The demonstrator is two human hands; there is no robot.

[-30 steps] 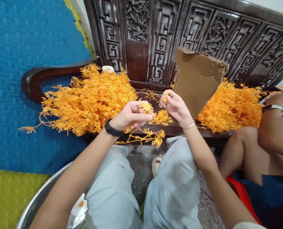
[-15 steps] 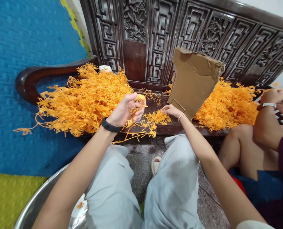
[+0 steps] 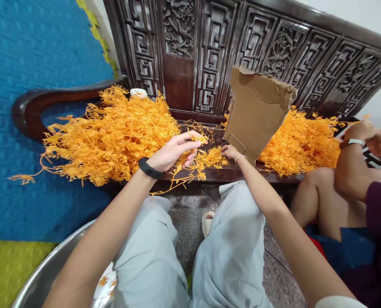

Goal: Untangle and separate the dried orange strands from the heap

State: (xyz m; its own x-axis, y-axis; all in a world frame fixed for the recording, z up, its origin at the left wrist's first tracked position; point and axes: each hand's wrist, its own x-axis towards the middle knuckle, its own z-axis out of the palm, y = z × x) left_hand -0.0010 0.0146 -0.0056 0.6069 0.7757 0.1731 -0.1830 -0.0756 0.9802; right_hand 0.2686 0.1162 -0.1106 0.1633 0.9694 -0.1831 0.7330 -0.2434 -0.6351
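My left hand (image 3: 177, 152), with a black band at the wrist, is closed on an orange plastic sprig (image 3: 202, 139) and pinches it between thumb and fingers. Thin branching stems (image 3: 177, 182) hang below that hand over the bench edge. My right hand (image 3: 230, 152), wearing a thin bracelet, is at the right side of a small heap of orange pieces (image 3: 214, 158). Its fingers are curled down, and what they hold, if anything, is hidden. To the left lies a large pile of orange plastic sprigs (image 3: 113, 137).
A bent cardboard sheet (image 3: 257, 111) stands on the dark carved bench (image 3: 179, 83), just beyond my right hand. Behind it lies another orange pile (image 3: 302, 145). A co-worker's hands (image 3: 370, 132) are at the far right. A metal basin (image 3: 49, 273) sits at lower left.
My left hand has turned over, bringing the sprig up to its fingertips on the right. My right hand has curled its fingers down beside the small heap. The view has shifted slightly.
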